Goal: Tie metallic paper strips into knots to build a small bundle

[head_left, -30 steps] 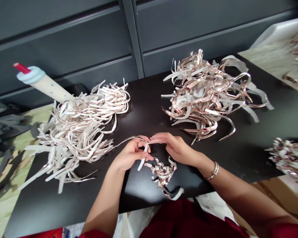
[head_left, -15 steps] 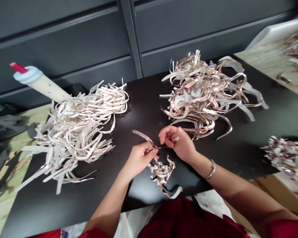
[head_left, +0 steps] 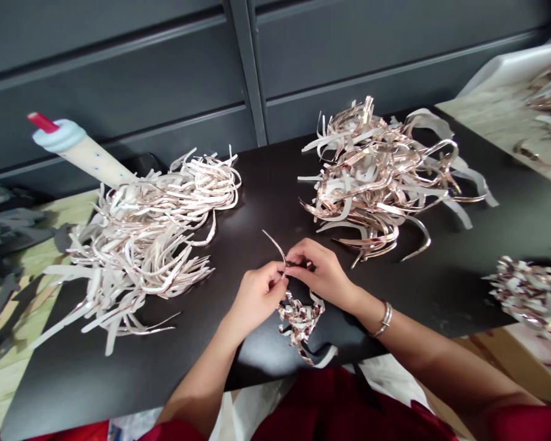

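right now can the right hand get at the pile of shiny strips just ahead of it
Probably yes. The right hand sits just short of the pile of rose-gold strips, with nothing but black tabletop between them. It looks pinched on a thin strip alongside the left hand, so it would likely need to let go first.

A black tabletop [head_left: 266,208] is carrying rose-gold foil strips: one loose heap is lying left of centre [head_left: 142,245], another is sitting upper centre-right [head_left: 371,184], a small tangle [head_left: 300,321] is lying near the front edge, and a shredded clump [head_left: 532,294] is lying at the right.
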Available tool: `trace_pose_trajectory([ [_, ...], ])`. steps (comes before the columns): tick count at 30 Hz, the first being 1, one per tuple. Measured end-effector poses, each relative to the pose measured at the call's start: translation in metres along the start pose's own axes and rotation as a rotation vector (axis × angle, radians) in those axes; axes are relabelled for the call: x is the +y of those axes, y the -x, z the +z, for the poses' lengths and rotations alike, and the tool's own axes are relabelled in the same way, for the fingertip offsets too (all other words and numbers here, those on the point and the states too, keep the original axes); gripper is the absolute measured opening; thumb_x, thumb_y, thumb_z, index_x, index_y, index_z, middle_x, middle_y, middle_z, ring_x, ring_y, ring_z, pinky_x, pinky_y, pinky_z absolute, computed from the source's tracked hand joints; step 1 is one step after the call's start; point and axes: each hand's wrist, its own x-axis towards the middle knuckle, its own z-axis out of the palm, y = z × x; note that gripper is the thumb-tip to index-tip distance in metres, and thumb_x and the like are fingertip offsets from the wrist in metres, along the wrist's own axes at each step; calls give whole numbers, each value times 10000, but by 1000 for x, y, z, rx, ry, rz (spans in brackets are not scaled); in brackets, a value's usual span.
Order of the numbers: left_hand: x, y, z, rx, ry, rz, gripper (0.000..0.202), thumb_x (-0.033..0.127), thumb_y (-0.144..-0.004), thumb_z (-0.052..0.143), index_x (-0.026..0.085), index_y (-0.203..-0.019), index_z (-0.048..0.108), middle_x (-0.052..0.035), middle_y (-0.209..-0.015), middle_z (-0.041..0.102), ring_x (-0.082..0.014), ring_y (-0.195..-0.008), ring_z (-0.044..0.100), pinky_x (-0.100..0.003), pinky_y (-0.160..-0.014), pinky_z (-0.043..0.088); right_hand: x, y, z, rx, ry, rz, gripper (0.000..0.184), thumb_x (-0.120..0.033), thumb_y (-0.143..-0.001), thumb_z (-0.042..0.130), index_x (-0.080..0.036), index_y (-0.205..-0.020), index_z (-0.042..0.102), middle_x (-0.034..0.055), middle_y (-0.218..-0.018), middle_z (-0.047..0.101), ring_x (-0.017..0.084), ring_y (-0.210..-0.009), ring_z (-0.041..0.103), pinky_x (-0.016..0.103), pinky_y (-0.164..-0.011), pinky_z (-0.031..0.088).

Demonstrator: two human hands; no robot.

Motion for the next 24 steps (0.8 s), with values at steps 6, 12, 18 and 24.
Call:
trace_pose_trajectory([
  [6, -2, 0, 0, 5, 28, -38, 90, 135, -760, 481, 176, -727, 554, 43, -523, 599, -87, -435, 482, -191, -480, 318, -1, 9, 7, 70, 5, -41, 141, -146, -864, 537, -218, -978, 578, 32, -910, 676, 140, -802, 653, 251, -691, 540],
  [12, -4, -1, -3, -21, -63, 55, 123, 94, -736, 488, 179, -737, 577, 47, -566, 568, -91, -495, 489, -201, -528, 337, -2, 8, 1, 8, -36, 35, 323, -91, -851, 483, -232, -1141, 475, -1, -856, 726, 135, -731, 692, 249, -682, 558],
  [18, -4, -4, -1, 204, -15, -46, 71, 237, -748, 623, 178, -783, 606, 9, -661, 618, -136, -603, 581, -237, -614, 435, -7, 10, 4, 10, 76, -154, 320, -92, -858, 487, -226, -1147, 518, 69, -1150, 637, 182, -1066, 618, 330, -904, 524],
  [24, -7, -4, 1, 147, 429, -152, 405, 205, -766, 638, 189, -1162, 554, -5, -788, 689, -154, -726, 660, -247, -723, 494, -6, 11, 4, -45, 64, -205, 550, -15, -863, 387, -215, -1367, 292, 89, -1226, 603, 160, -1113, 599, 303, -918, 536],
])
